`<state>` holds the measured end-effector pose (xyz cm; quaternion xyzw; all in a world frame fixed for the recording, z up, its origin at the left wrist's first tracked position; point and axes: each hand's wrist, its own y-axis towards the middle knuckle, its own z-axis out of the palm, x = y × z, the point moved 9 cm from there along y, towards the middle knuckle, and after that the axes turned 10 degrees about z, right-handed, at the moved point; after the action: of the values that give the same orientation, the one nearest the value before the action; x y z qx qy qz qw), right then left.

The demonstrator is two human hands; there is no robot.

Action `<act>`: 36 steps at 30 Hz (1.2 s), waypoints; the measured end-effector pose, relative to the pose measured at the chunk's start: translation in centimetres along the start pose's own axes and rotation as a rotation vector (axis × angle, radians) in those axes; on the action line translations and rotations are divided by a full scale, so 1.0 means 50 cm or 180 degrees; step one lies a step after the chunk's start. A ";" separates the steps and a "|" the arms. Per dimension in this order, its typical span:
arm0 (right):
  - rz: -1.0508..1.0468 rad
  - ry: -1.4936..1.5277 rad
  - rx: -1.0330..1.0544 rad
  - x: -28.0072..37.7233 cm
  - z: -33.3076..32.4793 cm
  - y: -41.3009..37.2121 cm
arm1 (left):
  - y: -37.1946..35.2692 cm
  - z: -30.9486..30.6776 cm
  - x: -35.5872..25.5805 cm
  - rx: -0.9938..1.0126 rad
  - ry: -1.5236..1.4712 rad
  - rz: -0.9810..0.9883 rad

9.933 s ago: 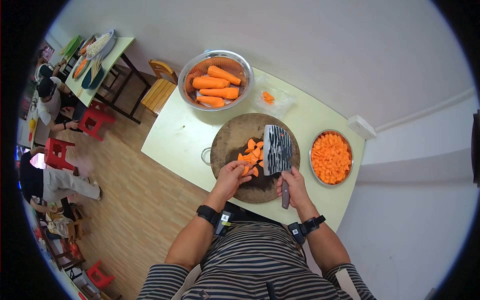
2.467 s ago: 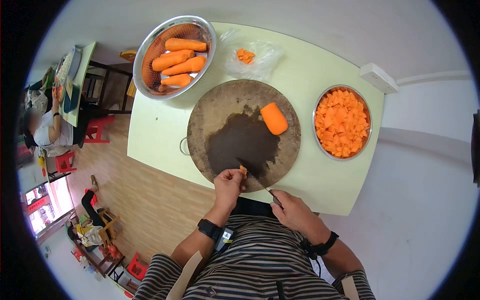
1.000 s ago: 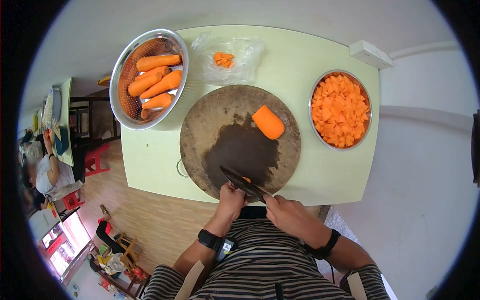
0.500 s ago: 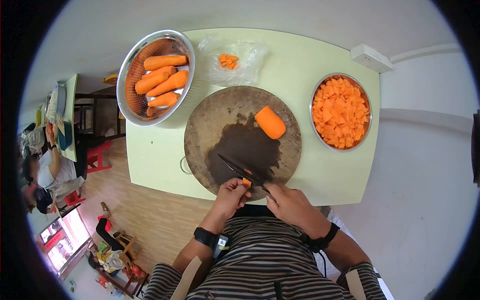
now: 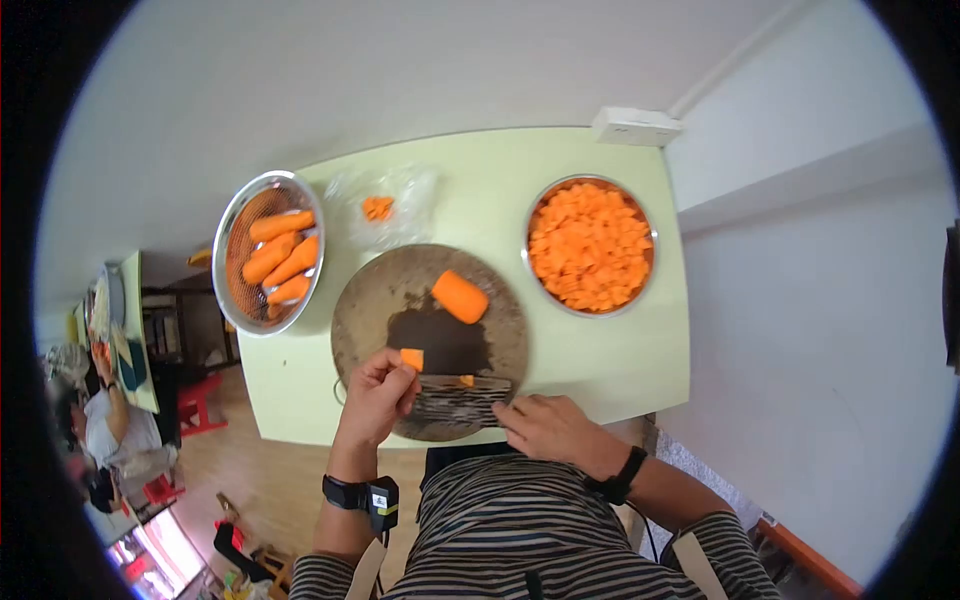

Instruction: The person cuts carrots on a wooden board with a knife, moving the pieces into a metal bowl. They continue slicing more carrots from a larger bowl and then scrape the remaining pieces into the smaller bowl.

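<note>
My left hand [image 5: 380,392] is closed in a pinch on a small carrot piece [image 5: 412,358], lifted over the round wooden chopping board [image 5: 362,310]. My right hand [image 5: 552,430] grips a cleaver [image 5: 455,404] at the board's near edge. The broad blade is turned flat, its face mirroring the striped shirt, and its handle is mostly hidden by my fingers. Another carrot bit [image 5: 467,381] shows at the blade's upper edge. Farther up the board lies a thick cut carrot chunk [image 5: 460,297], beside a dark wet patch.
A metal colander [image 5: 222,285] with several peeled carrots stands at the left. Carrot scraps lie on a plastic bag [image 5: 405,225] behind the board. At the right is a metal bowl [image 5: 527,262] full of carrot pieces. A person [image 5: 108,425] sits far left at another table.
My left hand has raised the carrot piece away from the blade. The cleaver has rolled from edge-down to flat. The view has shifted, so the table appears lower and farther left.
</note>
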<state>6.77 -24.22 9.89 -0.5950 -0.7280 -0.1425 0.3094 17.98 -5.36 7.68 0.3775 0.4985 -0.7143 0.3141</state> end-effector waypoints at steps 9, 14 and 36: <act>-0.0100 -0.0162 0.0153 -0.035 -0.016 -0.034 | 0.156 0.369 -0.016 0.1018 0.0402 0.0137; 0.0077 -0.0055 0.0143 -0.059 -0.035 -0.057 | 0.229 0.439 0.048 0.0887 0.1286 0.0423; -0.0598 -0.0541 0.0165 0.028 -0.095 -0.014 | 0.061 0.067 0.035 0.1179 0.2703 0.0475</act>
<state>7.30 -26.03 14.54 -0.5260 -0.8075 -0.1010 0.2471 18.85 -9.60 5.47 0.7210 0.4185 -0.5490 0.0601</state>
